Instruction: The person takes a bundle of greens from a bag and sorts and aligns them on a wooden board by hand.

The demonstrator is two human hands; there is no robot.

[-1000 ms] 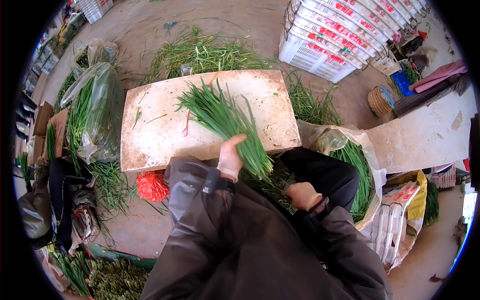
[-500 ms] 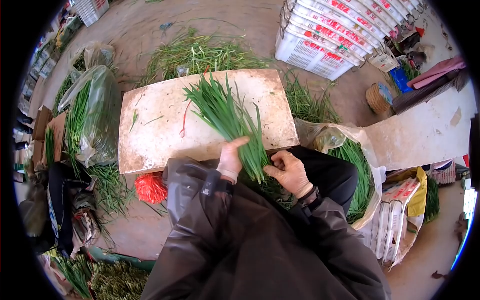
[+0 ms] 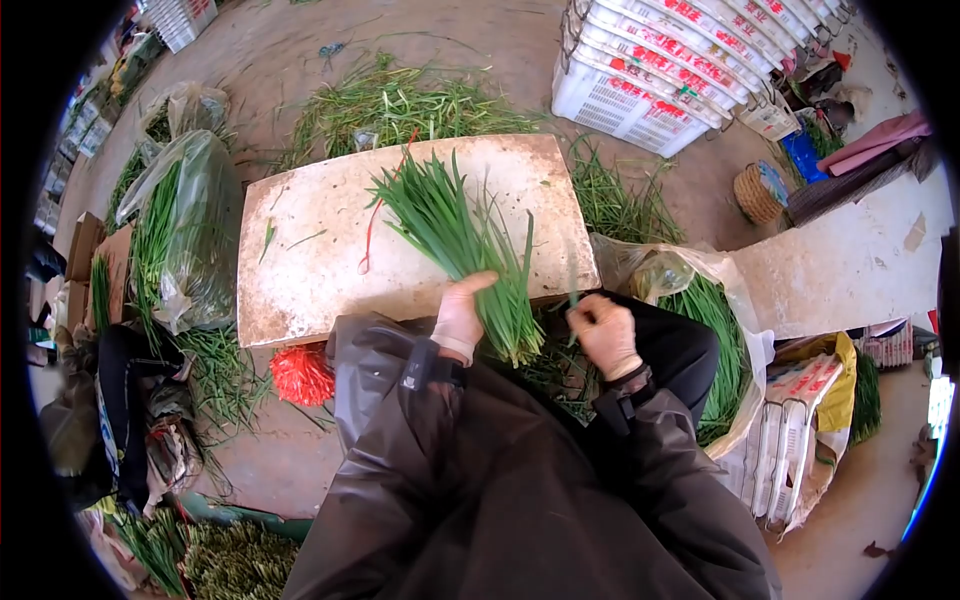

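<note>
My left hand (image 3: pixel 464 312), in a pale glove, is closed around a bunch of garlic chives (image 3: pixel 465 250). The leaf tips fan out over the white board (image 3: pixel 300 285), and the cut ends hang toward my lap. To the right of the bunch, apart from it, my gloved right hand (image 3: pixel 606 335) pinches a thin green chive leaf (image 3: pixel 573 285), partly blurred. A red tie string (image 3: pixel 368 240) lies on the board left of the leaves.
Plastic bags of chives stand to the left (image 3: pixel 200 240) and right (image 3: pixel 735 385). Stacked white crates (image 3: pixel 630 100) rise beyond the board. Loose leaves (image 3: pixel 400 105) litter the floor, and red string (image 3: pixel 301 376) hangs under the board. A person's leg (image 3: pixel 125 410) is at left.
My right hand has moved slightly right, away from the bunch, with a thin leaf now showing at its fingers. The left hand keeps its hold, the bunch barely shifted.
</note>
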